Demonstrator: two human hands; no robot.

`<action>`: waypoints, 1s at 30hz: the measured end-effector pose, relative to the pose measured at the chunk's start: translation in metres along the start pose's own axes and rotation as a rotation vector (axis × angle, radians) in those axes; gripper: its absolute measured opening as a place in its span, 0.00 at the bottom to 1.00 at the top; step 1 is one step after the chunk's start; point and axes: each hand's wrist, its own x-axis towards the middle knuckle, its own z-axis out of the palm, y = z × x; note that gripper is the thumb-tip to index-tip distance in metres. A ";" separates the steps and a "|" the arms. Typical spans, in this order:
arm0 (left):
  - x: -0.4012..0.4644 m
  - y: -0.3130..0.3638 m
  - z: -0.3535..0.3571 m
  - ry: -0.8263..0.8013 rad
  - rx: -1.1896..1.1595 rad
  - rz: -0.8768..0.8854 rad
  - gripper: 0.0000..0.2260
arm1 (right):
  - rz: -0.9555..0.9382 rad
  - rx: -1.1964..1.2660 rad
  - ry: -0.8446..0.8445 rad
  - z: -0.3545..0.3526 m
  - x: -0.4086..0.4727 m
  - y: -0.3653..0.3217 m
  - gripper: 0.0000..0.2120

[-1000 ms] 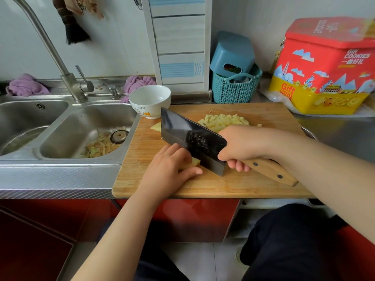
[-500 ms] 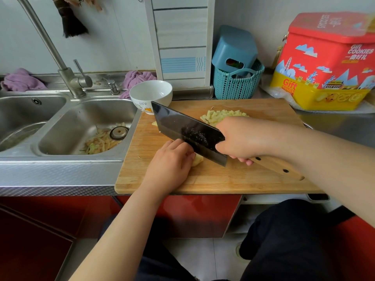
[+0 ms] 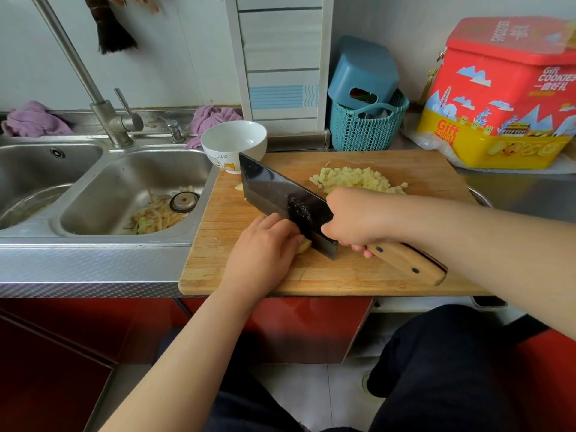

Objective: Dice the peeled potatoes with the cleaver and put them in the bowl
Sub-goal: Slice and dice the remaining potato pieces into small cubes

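Note:
On the wooden cutting board my left hand presses down on a potato piece, of which only a pale end shows beside my fingers. My right hand grips the wooden handle of the cleaver. The dark blade stands edge-down against the potato piece, right next to my left fingertips. A heap of diced potato lies at the back of the board. Another pale potato bit peeks out behind the blade's far tip. The white bowl stands empty at the board's back left corner.
A steel double sink with potato peelings and a tall tap lies to the left. Behind the board are a teal basket and a red-and-yellow cookie tin. Purple cloths sit by the wall.
The cleaver has shifted a little toward my left hand along the potato piece, and less of the potato shows past my fingers. The bowl and diced heap stay put.

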 end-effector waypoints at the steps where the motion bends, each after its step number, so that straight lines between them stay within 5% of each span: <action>1: -0.001 0.001 0.000 0.016 -0.003 -0.012 0.04 | -0.005 0.004 0.019 0.002 0.000 0.003 0.09; 6: -0.007 0.002 -0.002 0.049 -0.009 -0.085 0.04 | -0.025 0.155 0.042 -0.001 -0.003 0.013 0.10; 12: -0.006 0.004 -0.004 0.007 -0.030 -0.122 0.03 | -0.068 0.056 0.150 -0.004 -0.012 0.017 0.07; 30: -0.005 0.002 -0.004 0.017 -0.012 -0.104 0.02 | 0.022 -0.061 -0.037 -0.014 -0.012 -0.021 0.07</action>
